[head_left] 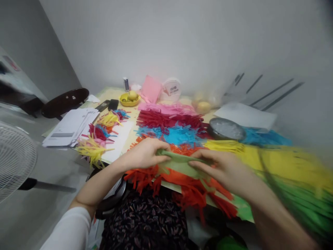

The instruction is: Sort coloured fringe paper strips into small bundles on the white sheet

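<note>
My left hand and my right hand both pinch a light green strip of paper, one at each end, just above the table's near edge. Under the strip lies orange fringed paper that hangs over the edge toward my lap. Yellow fringed paper and green fringed paper spread out to the right, blurred by motion.
Red, blue and pink fringed paper lie behind the hands. A dark round lid, a yellow bowl of fruit, a stack of printed papers and small fringe scraps sit around. A fan stands at left.
</note>
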Demonstrator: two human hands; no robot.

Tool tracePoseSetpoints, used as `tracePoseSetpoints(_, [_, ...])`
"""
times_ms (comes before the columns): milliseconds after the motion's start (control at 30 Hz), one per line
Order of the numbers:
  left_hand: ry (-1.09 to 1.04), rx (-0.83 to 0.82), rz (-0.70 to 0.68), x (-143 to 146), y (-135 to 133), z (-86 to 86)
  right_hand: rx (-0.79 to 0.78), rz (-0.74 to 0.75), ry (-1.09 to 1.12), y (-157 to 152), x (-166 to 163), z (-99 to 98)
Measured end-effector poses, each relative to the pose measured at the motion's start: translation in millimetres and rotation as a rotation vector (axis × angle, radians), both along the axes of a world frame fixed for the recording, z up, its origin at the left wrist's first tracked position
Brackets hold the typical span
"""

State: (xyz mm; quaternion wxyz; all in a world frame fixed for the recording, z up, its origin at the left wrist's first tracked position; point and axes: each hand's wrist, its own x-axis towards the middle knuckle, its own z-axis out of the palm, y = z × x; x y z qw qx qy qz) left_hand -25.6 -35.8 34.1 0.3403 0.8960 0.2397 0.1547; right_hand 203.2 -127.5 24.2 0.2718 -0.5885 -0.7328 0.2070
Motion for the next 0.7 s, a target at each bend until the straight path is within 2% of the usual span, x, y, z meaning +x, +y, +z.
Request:
tracePoseSetpoints(167, [-0.001,-0.116,-0.034,-2.3,1.0,-2.4,0.046,0.019,0.044,-2.4,-10.5,3.4])
tracePoseSetpoints(267, [-0.063,-0.226,0.019,-2.4,0.1,-6.9,0.009,-0.023,0.102,-8.0,-8.4,1.9])
tracePoseSetpoints(367, [-0.156,-0.294,0.110,-2.6,-0.9,-12.7,-0.020,-0.092,0.189,-11.7,-6.4,-6.0])
tracePoseSetpoints(467, [-0.239,-0.344,0.152,-3.8,-1.4,-17.6,0.082,-0.205,0.266,-15.7,-5.7,-17.4])
tracePoseSetpoints(567, [-0.342,-0.443,0.115,-6.9,-2.0,-21.3,0.161,-0.287,0.352,-20.9,-4.7,-28.1])
tracePoseSetpoints(700, [-0.430,-0.621,0.055,-12.0,-2.8,-24.8,0.130,-0.300,0.497,-24.9,-3.7,-39.6])
